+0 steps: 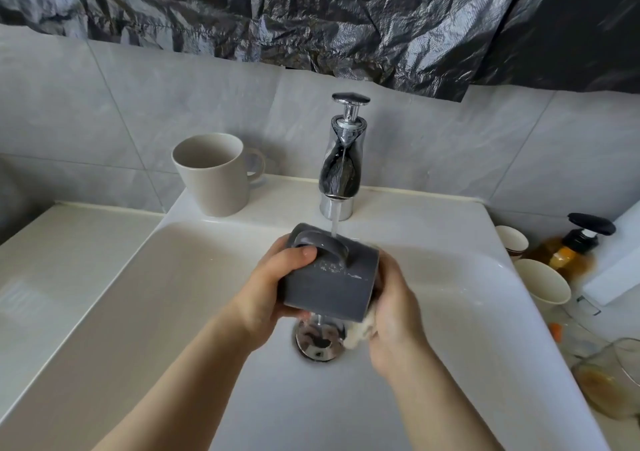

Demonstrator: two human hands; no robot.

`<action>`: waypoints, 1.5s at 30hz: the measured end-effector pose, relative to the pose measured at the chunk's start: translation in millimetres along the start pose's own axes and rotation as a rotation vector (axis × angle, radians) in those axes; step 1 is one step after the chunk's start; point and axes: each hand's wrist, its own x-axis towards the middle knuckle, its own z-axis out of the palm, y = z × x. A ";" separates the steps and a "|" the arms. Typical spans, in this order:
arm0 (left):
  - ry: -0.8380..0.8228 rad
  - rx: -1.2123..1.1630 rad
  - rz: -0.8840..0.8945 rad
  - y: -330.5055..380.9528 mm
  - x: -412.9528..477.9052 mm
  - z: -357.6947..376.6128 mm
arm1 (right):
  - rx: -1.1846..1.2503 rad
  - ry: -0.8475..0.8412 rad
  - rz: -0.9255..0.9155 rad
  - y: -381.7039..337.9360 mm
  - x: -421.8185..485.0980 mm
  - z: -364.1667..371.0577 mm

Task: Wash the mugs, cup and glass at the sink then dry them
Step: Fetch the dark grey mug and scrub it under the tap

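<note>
Dark grey ceramic mug (329, 286) gripped by curled left hand (273, 286); right hand (393, 315) clutches pale sponge (356, 334); wet, soapy glaze could slip.

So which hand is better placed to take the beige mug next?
Probably the left hand: the beige mug stands on its side of the tap, and the right hand holds a sponge. The grey mug must go down first.

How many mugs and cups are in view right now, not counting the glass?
4. Grey mug held under the running tap, cloth against it; beige mug standing back left; small cup and larger cup at the right edge. More may be hidden out of frame.
</note>
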 end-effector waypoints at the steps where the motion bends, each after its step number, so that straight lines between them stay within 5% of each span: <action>1: 0.078 -0.040 -0.009 -1.3 1.6 3.7 | -0.035 -0.012 -0.047 3.0 -1.6 2.8; 5: 0.302 -0.220 -0.110 -1.9 2.2 7.6 | -0.350 -0.078 -0.450 25.2 -7.7 18.7; 9: 0.260 -0.026 -0.080 0.1 0.3 5.4 | -0.644 0.054 -0.559 24.4 -5.8 13.5; 13: 0.090 0.158 -0.026 3.3 -1.6 2.8 | -0.517 0.197 -0.584 16.6 -1.3 2.7; 17: 0.030 0.156 -0.027 6.2 -4.9 -0.1 | 0.041 0.126 -0.140 -1.3 -0.3 0.4; 20: 0.135 0.034 -0.098 7.4 -3.9 5.9 | 0.071 0.034 -0.014 -5.2 -6.5 4.0; 25: 0.245 -0.020 -0.159 8.4 -0.9 5.1 | -0.155 -0.069 -0.259 -2.6 -11.1 11.1; 29: 0.173 0.042 -0.224 8.2 -0.5 -1.1 | -0.365 -0.035 -0.425 7.0 -3.8 5.9; 34: 0.116 -0.009 -0.173 6.9 0.1 -4.6 | -0.058 0.063 -0.204 13.3 6.6 0.9; 36: 0.154 -0.042 -0.150 5.9 0.7 -1.8 | -0.112 0.137 -0.204 18.2 4.9 6.9; 40: 0.230 -0.046 -0.137 7.6 1.6 -0.8 | -0.244 0.126 -0.483 22.9 -4.5 19.1; 45: 0.111 0.100 -0.006 7.7 1.3 -4.7 | -0.381 0.148 -0.731 28.0 1.2 7.7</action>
